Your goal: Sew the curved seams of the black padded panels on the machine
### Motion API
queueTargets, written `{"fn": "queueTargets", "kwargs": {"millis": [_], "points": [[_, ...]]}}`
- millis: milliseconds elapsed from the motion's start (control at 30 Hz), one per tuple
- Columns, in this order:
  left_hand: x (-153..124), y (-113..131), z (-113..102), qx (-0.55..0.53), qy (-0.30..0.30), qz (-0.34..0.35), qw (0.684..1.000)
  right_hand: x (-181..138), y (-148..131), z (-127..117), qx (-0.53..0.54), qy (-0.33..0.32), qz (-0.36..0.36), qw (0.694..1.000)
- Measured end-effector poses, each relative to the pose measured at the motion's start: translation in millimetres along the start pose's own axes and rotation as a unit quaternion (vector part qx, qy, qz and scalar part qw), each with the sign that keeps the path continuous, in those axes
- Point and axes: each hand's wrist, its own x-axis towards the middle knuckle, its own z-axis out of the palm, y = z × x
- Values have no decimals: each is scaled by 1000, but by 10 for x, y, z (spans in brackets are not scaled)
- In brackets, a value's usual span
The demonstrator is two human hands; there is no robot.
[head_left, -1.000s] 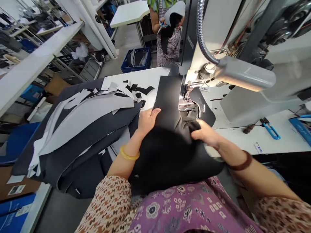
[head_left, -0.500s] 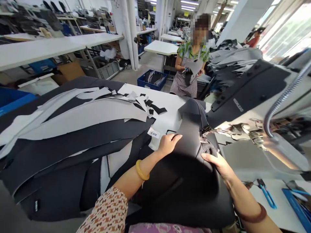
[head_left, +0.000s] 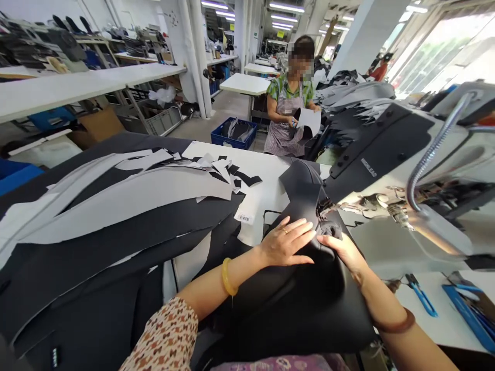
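Note:
A large black leather-like cover [head_left: 305, 304] is spread over the front of the table, with its seam running under the needle area of a sewing machine [head_left: 367, 170]. My left hand [head_left: 288, 242] lies flat on the cover just left of the seam, fingers stretched and apart. On the right side of the seam, my right hand [head_left: 346, 252] grips a bunched fold of the cover, thumb on top; its other fingers are mostly hidden. The machine's presser foot [head_left: 323, 208] sits just beyond both hands, in the lamp's light.
Black and grey cut panels [head_left: 127, 201] are piled on the left, with small scraps [head_left: 228, 170] beyond. Blue thread snips [head_left: 421, 296] and a blue tray [head_left: 469, 314] lie at right. A co-worker [head_left: 292, 103] holding a grey piece stands past the table, near a blue crate [head_left: 234, 133].
My left hand has gone from pinching the cover's edge to lying flat, farther right and closer to the seam. My right hand keeps its hold. The co-worker has turned the grey piece.

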Motion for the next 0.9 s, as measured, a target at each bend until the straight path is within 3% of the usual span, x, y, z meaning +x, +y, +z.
{"fn": "queueTargets", "kwargs": {"millis": [67,333,433,500,600,700,800,900], "points": [[46,17,4,19,-21,46,999,-14,-29,13,-5,15,-15,1000],[183,-35,69,47,-103,24,993,33,-19,-50,1,33,-47,998],[203,2,60,62,-128,12,990,80,-6,-123,-49,37,-70,996],[223,30,69,75,-143,1,987,98,-14,-188,-120,58,-120,984],[264,60,104,91,-162,-20,982,114,-47,-272,-228,141,-195,944],[307,68,139,104,-163,-22,981,151,-93,-307,-306,221,-195,905],[334,63,160,112,-141,-16,983,242,-114,-321,-352,235,-166,890],[346,56,168,101,-149,-26,983,379,-81,-366,-343,220,-179,896]]}}
